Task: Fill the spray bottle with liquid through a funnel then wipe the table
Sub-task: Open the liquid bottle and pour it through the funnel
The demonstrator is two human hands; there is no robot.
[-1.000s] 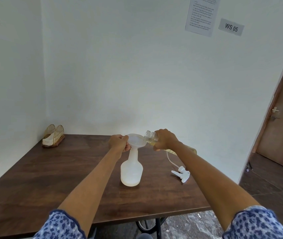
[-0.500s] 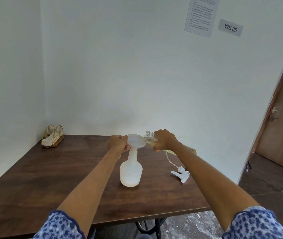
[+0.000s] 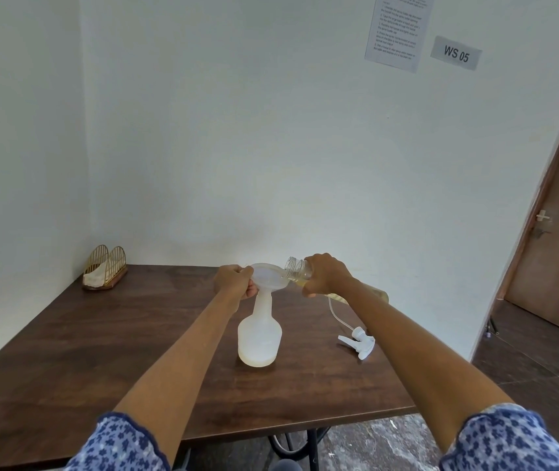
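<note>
White walls meet in a corner behind a dark wooden desk (image 3: 101, 351), and a brown door (image 3: 557, 239) stands off to the right. High on the back wall hang a printed sheet (image 3: 398, 30) and a grey sign (image 3: 456, 53) reading "WS 05".

The translucent white spray bottle (image 3: 259, 338) stands upright near the middle of the desk, a little toward the right edge, with a shallow layer of pale liquid at its bottom. A white funnel (image 3: 269, 278) sits in its neck. The left hand (image 3: 234, 282) is clenched on the funnel's left rim, fingers curled around it. The right hand (image 3: 325, 275) grasps a clear bottle (image 3: 300, 269), tipped almost level with its open mouth over the funnel's right rim; yellowish liquid shows inside it near the hand. Whether liquid is running into the funnel at this moment is hard to make out.

Both forearms reach in from the near edge, with blue flowered sleeves at the bottom corners of the view.

A gold wire holder (image 3: 104, 271) with white napkins sits at the far left corner of the desk. The white trigger sprayer head (image 3: 359, 345), its thin tube curving away toward the far edge, lies near the right edge, apart from the spray bottle.
</note>
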